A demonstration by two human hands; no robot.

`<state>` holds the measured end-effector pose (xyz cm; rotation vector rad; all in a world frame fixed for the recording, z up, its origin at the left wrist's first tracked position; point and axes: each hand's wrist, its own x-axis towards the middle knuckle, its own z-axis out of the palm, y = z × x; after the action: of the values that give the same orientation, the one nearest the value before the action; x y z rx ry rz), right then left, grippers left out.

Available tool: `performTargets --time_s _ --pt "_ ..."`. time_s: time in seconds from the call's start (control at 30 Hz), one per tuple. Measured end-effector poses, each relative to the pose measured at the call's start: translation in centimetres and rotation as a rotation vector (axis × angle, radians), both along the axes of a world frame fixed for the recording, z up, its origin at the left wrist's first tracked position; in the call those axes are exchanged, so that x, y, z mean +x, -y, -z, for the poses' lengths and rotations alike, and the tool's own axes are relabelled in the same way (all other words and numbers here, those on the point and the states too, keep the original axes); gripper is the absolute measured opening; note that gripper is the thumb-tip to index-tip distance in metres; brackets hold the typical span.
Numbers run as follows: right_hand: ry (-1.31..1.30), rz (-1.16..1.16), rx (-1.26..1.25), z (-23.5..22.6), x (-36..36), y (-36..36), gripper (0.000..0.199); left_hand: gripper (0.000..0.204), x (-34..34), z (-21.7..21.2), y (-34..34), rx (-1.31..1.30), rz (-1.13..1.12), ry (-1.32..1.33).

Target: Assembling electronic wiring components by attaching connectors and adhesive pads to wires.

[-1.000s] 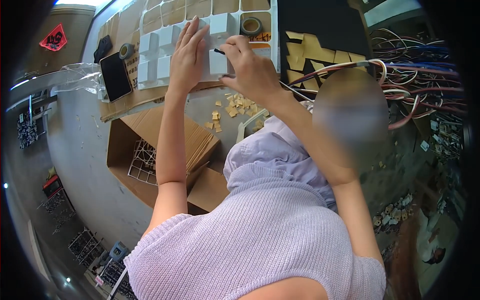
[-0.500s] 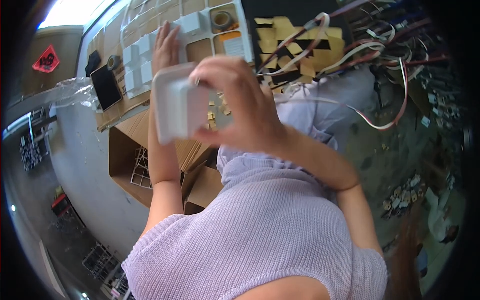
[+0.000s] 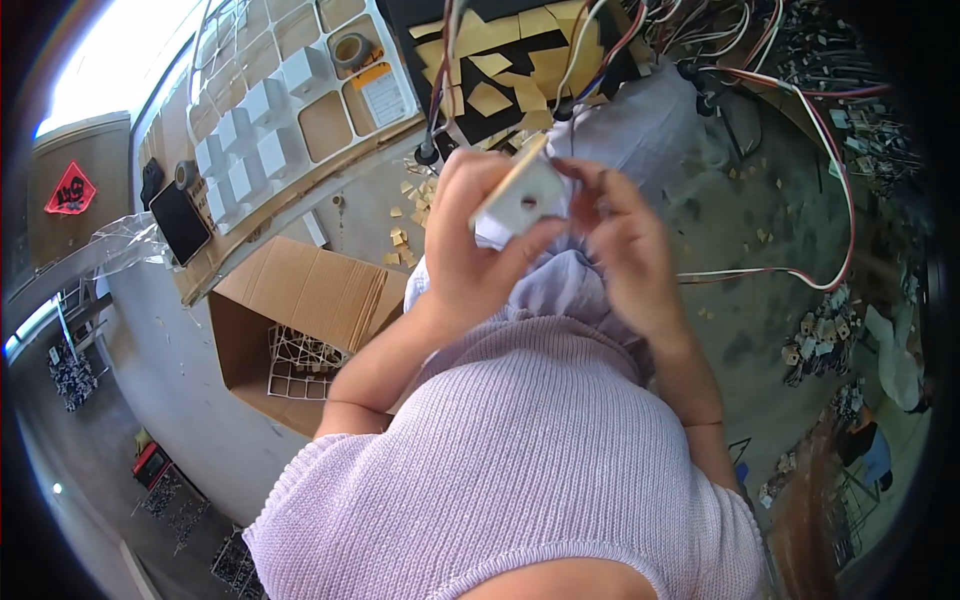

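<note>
At the person's 12 o'clock, one white box (image 3: 543, 188) is pinched in the left hand (image 3: 465, 238). The right hand (image 3: 637, 252) curls beside it; I can't tell its grip. Seven more boxes (image 3: 264, 103) sit at 11 o'clock. Before, the right hand had the white box.

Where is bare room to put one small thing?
One open grid cell lies between the white boxes and the orange label; grey floor is bare left of the cardboard box. Crowded: the black surface, strewn with yellow pieces.
</note>
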<state>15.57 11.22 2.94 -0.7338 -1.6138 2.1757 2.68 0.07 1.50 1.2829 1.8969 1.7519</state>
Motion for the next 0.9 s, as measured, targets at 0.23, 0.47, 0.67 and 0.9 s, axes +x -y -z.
performTargets --time_s 0.23,0.47,0.67,0.9 --pt "0.075 0.026 0.717 -2.4 2.1 -4.4 0.031 0.036 -0.2 0.1 -0.7 -0.314 0.199 0.228" --pt "0.058 -0.072 0.666 -1.8 1.7 -5.2 0.02 0.039 0.3 -1.1 -1.9 -0.401 0.227 0.113" --pt "0.063 -0.048 0.728 -1.5 1.5 -5.3 0.017 0.039 0.5 -1.4 -2.5 -0.423 0.254 0.089" --pt "0.103 0.019 0.868 -1.2 1.7 -4.9 0.015 0.037 0.6 -1.1 -2.9 -0.417 0.317 -0.021"
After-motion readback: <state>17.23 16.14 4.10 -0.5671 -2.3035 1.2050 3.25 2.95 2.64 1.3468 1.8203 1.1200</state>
